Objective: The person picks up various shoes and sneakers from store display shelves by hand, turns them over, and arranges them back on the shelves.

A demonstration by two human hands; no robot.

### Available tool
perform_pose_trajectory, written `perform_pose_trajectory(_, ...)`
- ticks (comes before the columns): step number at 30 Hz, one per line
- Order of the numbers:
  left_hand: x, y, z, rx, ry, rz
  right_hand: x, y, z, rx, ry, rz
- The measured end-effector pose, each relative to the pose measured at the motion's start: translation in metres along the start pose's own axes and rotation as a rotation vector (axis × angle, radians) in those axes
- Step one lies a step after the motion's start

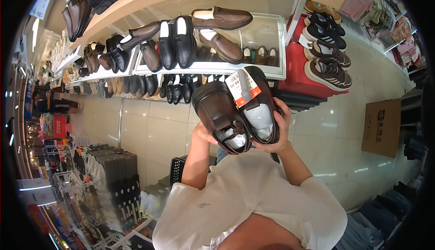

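A pair of dark brown leather shoes is held up in front of my chest, toes pointing away and white paper stuffed inside. My left hand (206, 133) supports the left shoe (213, 105) from beneath, and most of its fingers are hidden behind it. Wrapped round the heel and outer side of the right shoe (267, 97) is my right hand (281, 130). A white and orange price tag (235, 86) with a grey clip lies across the two toes. The shoes touch along their inner sides.
Ahead, a white-framed glass shelf (267, 71) carries brown loafers (222, 18) and black shoes (185, 46). Sneakers (327, 73) stand on red boxes (297, 68) at right. A cardboard box (381, 127) sits on the tiled floor. Stacked shoeboxes (120, 164) are at left.
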State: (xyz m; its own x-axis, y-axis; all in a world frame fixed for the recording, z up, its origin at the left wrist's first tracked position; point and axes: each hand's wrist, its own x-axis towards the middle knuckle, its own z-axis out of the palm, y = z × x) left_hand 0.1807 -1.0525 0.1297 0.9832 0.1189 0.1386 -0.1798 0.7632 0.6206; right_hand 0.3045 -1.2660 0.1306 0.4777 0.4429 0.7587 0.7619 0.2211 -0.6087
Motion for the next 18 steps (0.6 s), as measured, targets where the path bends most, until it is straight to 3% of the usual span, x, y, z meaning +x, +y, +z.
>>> perform_pose_trajectory(4, 0.000, 0.001, 0.001, 0.027, -0.004, -0.019, 0.001, -0.002, 0.002, 0.012, 0.007, 0.047)
perform_pose_trajectory(6, -0.003, -0.003, -0.008, -0.044, 0.063, -0.047, 0.009, -0.006, -0.001, -0.003, -0.042, 0.169)
perform_pose_trajectory(7, -0.007, -0.006, -0.014, -0.124, 0.136, -0.079, 0.014, -0.008, -0.002, -0.032, -0.063, 0.247)
perform_pose_trajectory(9, -0.005, -0.012, -0.025, -0.214, 0.100, -0.042, 0.022, -0.010, 0.002, 0.027, -0.075, 0.416)
perform_pose_trajectory(11, -0.008, -0.012, -0.033, -0.338, 0.312, -0.080, 0.023, -0.010, 0.011, 0.032, -0.091, 0.486)
perform_pose_trajectory(13, -0.005, -0.007, -0.030, -0.387, 0.281, -0.085, 0.026, -0.007, 0.022, 0.104, -0.095, 0.804)
perform_pose_trajectory(15, -0.014, -0.009, -0.040, -0.501, 0.255, -0.133, 0.028, -0.010, 0.028, 0.133, -0.116, 0.834)
perform_pose_trajectory(16, -0.006, -0.005, -0.006, -0.403, 0.352, -0.111, 0.029, -0.010, 0.032, 0.137, -0.116, 0.845)
perform_pose_trajectory(18, -0.011, -0.007, -0.006, -0.440, 0.285, -0.021, 0.033, -0.010, 0.043, 0.149, -0.104, 0.858)
